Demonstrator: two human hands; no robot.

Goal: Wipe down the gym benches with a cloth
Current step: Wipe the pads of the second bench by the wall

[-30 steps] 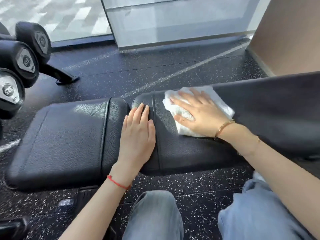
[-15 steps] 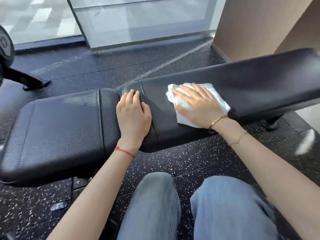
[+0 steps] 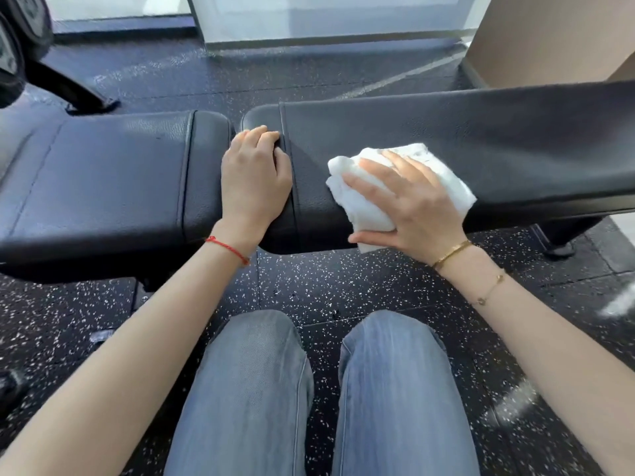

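A black padded gym bench lies across the view in two parts: a seat pad (image 3: 103, 180) on the left and a long back pad (image 3: 481, 139) on the right. A white cloth (image 3: 443, 173) lies on the back pad near its front edge. My right hand (image 3: 412, 207) presses flat on the cloth, with the thumb curled over the pad's front edge. My left hand (image 3: 254, 180) rests on the left end of the back pad, its fingers curled into the gap between the two pads.
The floor (image 3: 343, 286) is black speckled rubber. My knees in blue jeans (image 3: 247, 389) are close below the bench. A dumbbell rack's foot (image 3: 75, 91) stands at the far left, a glass wall (image 3: 326, 15) behind, and a brown wall (image 3: 549, 39) at the far right.
My right hand has slid the cloth toward the front edge of the back pad. My left hand's fingers have curled into the gap. The view has shifted right and down.
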